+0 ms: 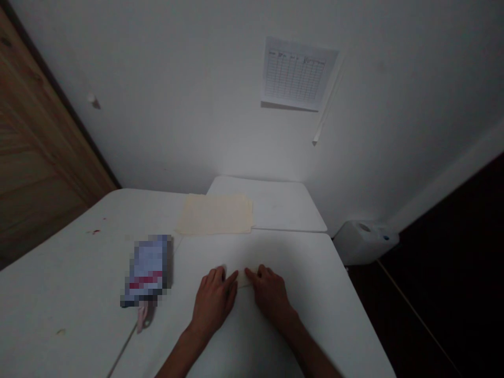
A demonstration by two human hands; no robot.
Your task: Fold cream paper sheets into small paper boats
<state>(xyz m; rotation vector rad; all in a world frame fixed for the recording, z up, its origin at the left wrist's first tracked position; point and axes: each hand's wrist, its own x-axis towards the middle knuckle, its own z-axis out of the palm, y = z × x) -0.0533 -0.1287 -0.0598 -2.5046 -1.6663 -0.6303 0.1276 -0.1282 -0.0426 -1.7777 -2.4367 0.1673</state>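
Note:
Both my hands rest side by side on the white table [307, 294]. My left hand [214, 303] lies flat with its fingers stretched forward. My right hand [270, 293] lies flat too, its fingers pointing toward the left hand's fingertips. Under the fingertips of both hands is a pale sheet of paper [244, 281], hard to make out in the dim light. Farther back on the table lies a stack of cream-coloured sheets [216, 214].
A blurred-out bluish item with a red stripe [147, 270] lies left of my hands, with a small pink thing [142, 317] at its near end. A second white table [271, 202] stands against the wall. A printed chart [296, 73] hangs there. A white container [366, 239] sits on the dark floor at right. A wooden door [35, 157] is at left.

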